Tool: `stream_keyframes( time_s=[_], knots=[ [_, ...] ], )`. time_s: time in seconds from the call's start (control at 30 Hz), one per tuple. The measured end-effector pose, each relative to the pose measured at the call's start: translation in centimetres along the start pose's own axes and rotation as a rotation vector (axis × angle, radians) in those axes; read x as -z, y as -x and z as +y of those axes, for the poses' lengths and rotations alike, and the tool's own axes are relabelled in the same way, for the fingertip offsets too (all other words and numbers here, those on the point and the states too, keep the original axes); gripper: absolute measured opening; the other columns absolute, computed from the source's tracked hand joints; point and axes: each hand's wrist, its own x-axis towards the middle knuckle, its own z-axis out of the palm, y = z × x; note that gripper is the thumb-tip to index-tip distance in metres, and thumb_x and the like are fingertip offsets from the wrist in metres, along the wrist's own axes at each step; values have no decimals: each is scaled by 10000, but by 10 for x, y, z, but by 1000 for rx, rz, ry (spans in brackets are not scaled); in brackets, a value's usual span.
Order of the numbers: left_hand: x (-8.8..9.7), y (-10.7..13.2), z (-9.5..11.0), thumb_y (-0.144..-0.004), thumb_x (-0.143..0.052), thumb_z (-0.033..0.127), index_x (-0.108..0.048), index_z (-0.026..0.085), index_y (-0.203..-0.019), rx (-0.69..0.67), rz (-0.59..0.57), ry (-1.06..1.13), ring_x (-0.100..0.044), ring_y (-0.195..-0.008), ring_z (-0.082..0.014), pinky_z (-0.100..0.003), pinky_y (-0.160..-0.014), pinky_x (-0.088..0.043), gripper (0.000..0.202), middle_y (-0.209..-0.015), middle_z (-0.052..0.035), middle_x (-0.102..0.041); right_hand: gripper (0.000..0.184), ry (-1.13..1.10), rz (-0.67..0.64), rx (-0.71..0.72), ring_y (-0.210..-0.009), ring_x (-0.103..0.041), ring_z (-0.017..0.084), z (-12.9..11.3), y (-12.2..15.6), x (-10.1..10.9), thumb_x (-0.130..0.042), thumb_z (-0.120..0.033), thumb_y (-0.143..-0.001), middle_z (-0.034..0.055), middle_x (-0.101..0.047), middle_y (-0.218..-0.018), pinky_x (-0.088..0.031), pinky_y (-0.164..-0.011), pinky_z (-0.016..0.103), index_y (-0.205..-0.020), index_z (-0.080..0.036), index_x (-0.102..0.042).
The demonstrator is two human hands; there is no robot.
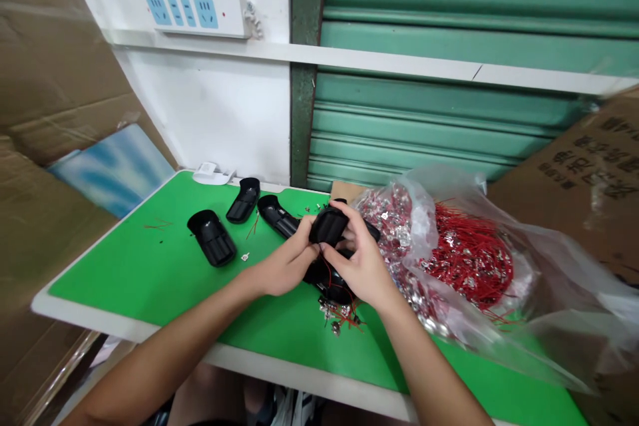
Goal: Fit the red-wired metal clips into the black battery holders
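Both my hands hold one black plastic shell (328, 225) above the green table top (150, 273). My left hand (287, 263) pinches its near left end with closed fingers. My right hand (360, 259) wraps round its right side. Under the hands lie more black shells (330, 281) and a small heap of red wires with metal terminals (342, 316). Three other black shells lie to the left: one (212, 237) nearest me, one (243, 200) further back, one (278, 214) beside my left hand.
A clear plastic bag (499, 279) full of red wires with metal terminals (464, 256) lies at the right. Cardboard boxes stand at the left (54, 80) and right (589, 166). A white power strip (197, 12) hangs on the wall. A green shutter (449, 80) is behind.
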Motion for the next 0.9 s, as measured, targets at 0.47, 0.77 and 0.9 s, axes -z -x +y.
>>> stream_keyframes(
  time_s=[0.47,0.77,0.9],
  knots=[
    [12,-8,-10,-1007,-432,402,-365,173,-1369,67,80,175,-443,-1310,-262,-414,-1174,-330,433,-1355,-118,-510,615,-74,117,-40,-977,-664,190,5,-6,2,-630,-354,-911,92,-608,-1213,-576,-737,313,-1466,-290,-372],
    [16,-12,-23,-1003,-500,450,-316,160,-1440,-30,90,229,-494,-1338,-277,-440,-1212,-324,556,-1387,-149,-515,528,-85,306,13,-961,-659,190,14,-11,8,-627,-390,-916,76,-631,-1150,-563,-660,283,-1388,-291,-410],
    [19,-15,-29,-964,-585,446,-382,161,-1412,-9,149,292,-497,-1357,-291,-455,-1197,-352,569,-1393,-160,-543,451,-28,373,109,-879,-668,173,-3,-16,17,-610,-379,-928,57,-655,-1091,-550,-649,281,-1339,-284,-451]
  ],
)
